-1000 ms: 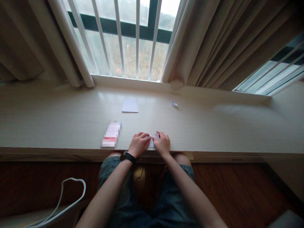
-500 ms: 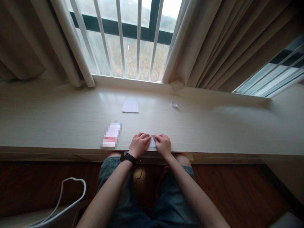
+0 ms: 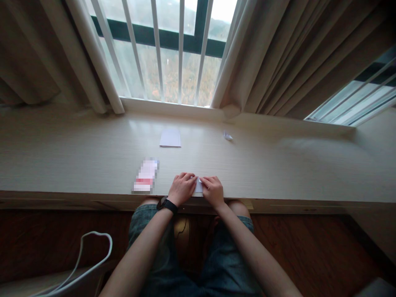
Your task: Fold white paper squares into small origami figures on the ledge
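A small white paper is held flat on the pale wooden ledge, right at its near edge and directly in front of the seated person. It is pinned from both sides. The left hand is placed on its left part, with the fingers curled in and bunched together and their tips pressed down on the sheet. The right hand is set on its right part in the same way, fingers bent and closed, the tips laid on the paper's upper corner. The two hands are nearly touching, so only a narrow strip of paper is seen between them. A black wristwatch is worn on the left wrist.

Just to the left of the left hand a small flat packet is seen, blurred out; what it contains cannot be told. Farther back on the ledge a loose white sheet is laid flat, and to its right, well apart, a tiny folded paper piece. Beige curtains are drawn back from a barred window. A white cable is looped at lower left.
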### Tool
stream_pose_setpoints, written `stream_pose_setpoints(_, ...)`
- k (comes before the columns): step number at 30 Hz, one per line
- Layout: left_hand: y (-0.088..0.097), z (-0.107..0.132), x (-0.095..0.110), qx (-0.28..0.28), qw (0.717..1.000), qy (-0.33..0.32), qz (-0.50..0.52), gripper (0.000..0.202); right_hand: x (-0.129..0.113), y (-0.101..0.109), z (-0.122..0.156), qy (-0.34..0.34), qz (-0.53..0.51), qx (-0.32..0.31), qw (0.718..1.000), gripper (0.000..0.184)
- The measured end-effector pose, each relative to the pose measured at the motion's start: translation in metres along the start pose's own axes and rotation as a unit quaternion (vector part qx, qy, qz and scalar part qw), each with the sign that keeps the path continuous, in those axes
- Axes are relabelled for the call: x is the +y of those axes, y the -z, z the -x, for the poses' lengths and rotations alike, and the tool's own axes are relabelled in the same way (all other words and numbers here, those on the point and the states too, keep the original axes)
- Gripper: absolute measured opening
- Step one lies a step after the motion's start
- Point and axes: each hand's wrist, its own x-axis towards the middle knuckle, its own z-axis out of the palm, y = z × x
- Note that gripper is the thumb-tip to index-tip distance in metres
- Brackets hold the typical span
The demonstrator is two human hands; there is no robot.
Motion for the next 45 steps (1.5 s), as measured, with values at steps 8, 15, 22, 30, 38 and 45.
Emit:
stream_pose_setpoints(8, -0.001, 0.0, 0.0, 0.006, 1.0, 0.006, 0.005, 0.029, 0.008, 0.011, 0.005, 0.026, -0.01, -0.051, 0.998, 0.044)
stream_pose_setpoints(15, -0.002, 0.0, -0.001, 0.006, 1.0, 0.008, 0.011, 0.029, 0.01, 0.014, 0.004, 0.059, 0.035, -0.094, 0.993, 0.046)
stream_pose_setpoints(22, -0.004, 0.0, -0.002, 0.015, 0.999, 0.008, 0.034, 0.023, 0.007, 0.018, 0.004, 0.088, 0.038, -0.07, 0.993, 0.039)
stream_pose_setpoints(30, -0.004, 0.001, -0.002, 0.017, 1.0, 0.004, 0.024, 0.023, 0.009, 0.016, 0.005, 0.14, 0.043, -0.044, 0.988, 0.035)
stream_pose_setpoints(38, -0.004, 0.0, -0.002, 0.019, 0.999, 0.003, 0.027, 0.022, 0.009, 0.015, 0.006, 0.145, 0.042, -0.046, 0.987, 0.036)
stream_pose_setpoints(45, -0.004, 0.0, -0.003, 0.021, 0.999, 0.003, 0.026, 0.022, 0.009, 0.015, 0.006, 0.151, 0.043, -0.043, 0.987, 0.036)
